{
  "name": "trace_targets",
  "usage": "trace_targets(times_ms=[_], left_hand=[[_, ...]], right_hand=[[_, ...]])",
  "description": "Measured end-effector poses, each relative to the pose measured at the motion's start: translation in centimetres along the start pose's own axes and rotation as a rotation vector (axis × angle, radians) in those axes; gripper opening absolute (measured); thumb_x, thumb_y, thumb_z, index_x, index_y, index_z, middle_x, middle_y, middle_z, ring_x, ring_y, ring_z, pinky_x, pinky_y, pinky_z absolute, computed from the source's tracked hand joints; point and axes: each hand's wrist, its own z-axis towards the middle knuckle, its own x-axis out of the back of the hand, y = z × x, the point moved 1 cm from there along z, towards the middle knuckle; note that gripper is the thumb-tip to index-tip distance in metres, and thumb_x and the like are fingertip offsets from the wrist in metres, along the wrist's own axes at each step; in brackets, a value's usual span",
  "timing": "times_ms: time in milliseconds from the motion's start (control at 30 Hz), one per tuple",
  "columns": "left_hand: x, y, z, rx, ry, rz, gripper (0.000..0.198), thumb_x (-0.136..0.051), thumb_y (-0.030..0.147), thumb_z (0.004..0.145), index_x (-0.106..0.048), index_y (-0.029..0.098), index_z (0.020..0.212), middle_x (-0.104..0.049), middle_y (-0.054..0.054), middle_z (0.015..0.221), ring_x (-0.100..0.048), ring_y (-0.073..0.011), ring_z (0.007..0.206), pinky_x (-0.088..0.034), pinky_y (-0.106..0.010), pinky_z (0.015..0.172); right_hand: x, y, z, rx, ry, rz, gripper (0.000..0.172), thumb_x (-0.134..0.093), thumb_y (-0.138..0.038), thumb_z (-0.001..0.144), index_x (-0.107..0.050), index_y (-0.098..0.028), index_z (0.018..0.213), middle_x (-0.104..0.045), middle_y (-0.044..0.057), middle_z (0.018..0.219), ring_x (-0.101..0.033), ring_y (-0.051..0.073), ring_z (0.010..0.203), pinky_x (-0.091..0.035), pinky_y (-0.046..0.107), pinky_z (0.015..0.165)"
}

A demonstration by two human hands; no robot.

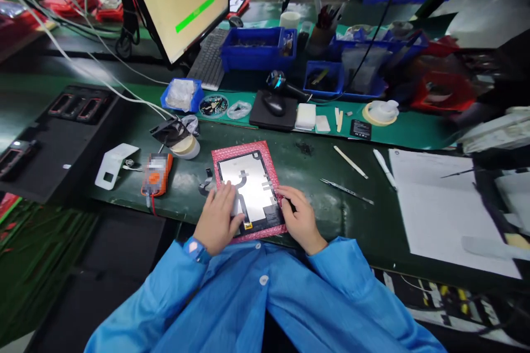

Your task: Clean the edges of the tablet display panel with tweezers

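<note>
A flat tablet screen panel (257, 182) with a silvery back, a black border and dark flex cables lies on a pink bubble-wrap sheet (271, 161) at the bench's front edge. My left hand (218, 219) rests on the panel's left side with its fingers stretched out flat. At the right edge of the panel, my right hand (301, 219) has its thumb and forefinger curled close together in a pinch on the border. Its other fingers are partly hidden. A small yellow label (248, 226) shows near the panel's lower edge. Beside the wrap on the left lies a loose black flex cable (205, 182).
An orange multimeter (157, 175) and a white bracket (116, 164) sit left. Tweezers (346, 191), a thin stick (350, 162), a white pen-like tool (385, 170) and paper sheets (447, 209) lie right. Behind are a mouse (274, 103), blue bins (252, 49) and a monitor (186, 0).
</note>
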Motion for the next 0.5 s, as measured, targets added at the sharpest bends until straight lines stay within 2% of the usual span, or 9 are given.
trace_targets(times_ms=[67,100,133,167,233,300,333,400,500], left_hand=[[1.6,-0.6,-1.7,0.124,0.136,-0.143,0.056,-0.039,0.041,0.101,-0.048,0.011,0.148,-0.044,-0.018,0.159,-0.04,-0.0278,0.149,-0.031,-0.051,0.123],[2.1,-0.8,-2.7,0.205,0.163,-0.237,0.051,-0.039,0.043,0.101,-0.056,0.014,0.14,-0.055,-0.016,0.15,-0.05,-0.0269,0.141,-0.038,-0.047,0.118],[2.5,-1.0,-3.8,0.293,0.142,-0.334,0.048,-0.038,0.047,0.101,-0.064,0.017,0.126,-0.066,-0.014,0.135,-0.06,-0.0257,0.128,-0.045,-0.042,0.11],[2.5,-1.2,-4.8,0.394,0.067,-0.426,0.048,-0.037,0.052,0.1,-0.069,0.018,0.109,-0.074,-0.011,0.115,-0.067,-0.0244,0.11,-0.05,-0.038,0.098],[1.5,-1.4,-6.5,0.571,-0.183,-0.575,0.06,-0.032,0.065,0.098,-0.068,0.019,0.085,-0.074,-0.007,0.084,-0.069,-0.0222,0.082,-0.051,-0.034,0.079],[-0.6,-1.4,-7.5,0.683,-0.396,-0.69,0.072,-0.031,0.077,0.091,-0.068,0.017,0.081,-0.073,-0.007,0.078,-0.066,-0.0215,0.071,-0.048,-0.034,0.072],[-1.8,-1.3,-7.6,0.715,-0.435,-0.747,0.077,-0.033,0.083,0.086,-0.07,0.016,0.084,-0.074,-0.008,0.08,-0.066,-0.0214,0.07,-0.048,-0.035,0.072],[-4.2,-0.9,-7.1,0.739,-0.359,-0.942,0.086,-0.038,0.094,0.074,-0.069,0.014,0.085,-0.076,-0.011,0.088,-0.065,-0.0212,0.071,-0.047,-0.034,0.071],[-6.6,0.5,-5.9,0.779,-0.2,-1.198,0.089,-0.042,0.1,0.062,-0.067,0.015,0.075,-0.073,-0.012,0.079,-0.061,-0.0204,0.067,-0.046,-0.034,0.067]], right_hand=[[0.3,0.3,-0.3,-0.034,0.014,0.052,0.03,-0.048,-0.021,0.099,-0.074,-0.023,0.115,-0.073,0.011,0.12,-0.067,0.024,0.115,-0.052,0.046,0.105],[0.5,0.4,-0.4,-0.047,0.014,0.073,0.03,-0.049,-0.021,0.098,-0.074,-0.024,0.115,-0.073,0.011,0.119,-0.067,0.024,0.114,-0.052,0.046,0.105],[0.6,0.4,-0.6,-0.059,0.013,0.093,0.029,-0.05,-0.022,0.098,-0.075,-0.024,0.114,-0.074,0.011,0.119,-0.068,0.025,0.113,-0.053,0.046,0.105],[0.7,0.5,-0.8,-0.072,0.01,0.111,0.029,-0.052,-0.022,0.097,-0.075,-0.025,0.113,-0.074,0.01,0.118,-0.068,0.025,0.113,-0.053,0.047,0.105],[0.8,0.6,-1.2,-0.116,0.009,0.149,0.027,-0.055,-0.025,0.095,-0.076,-0.025,0.112,-0.074,0.01,0.119,-0.068,0.026,0.114,-0.052,0.047,0.106],[0.8,0.7,-1.5,-0.202,0.01,0.216,0.026,-0.059,-0.029,0.093,-0.076,-0.025,0.112,-0.074,0.01,0.12,-0.068,0.026,0.115,-0.052,0.048,0.107],[0.8,0.7,-1.7,-0.257,0.005,0.264,0.026,-0.06,-0.032,0.093,-0.076,-0.025,0.112,-0.074,0.011,0.12,-0.069,0.027,0.113,-0.052,0.048,0.106],[0.8,0.9,-1.8,-0.356,-0.018,0.355,0.029,-0.064,-0.039,0.09,-0.076,-0.024,0.113,-0.075,0.011,0.119,-0.07,0.027,0.109,-0.055,0.047,0.103],[1.0,1.1,-2.1,-0.425,-0.051,0.408,0.035,-0.069,-0.045,0.087,-0.076,-0.024,0.113,-0.076,0.012,0.117,-0.072,0.028,0.105,-0.057,0.048,0.099]])
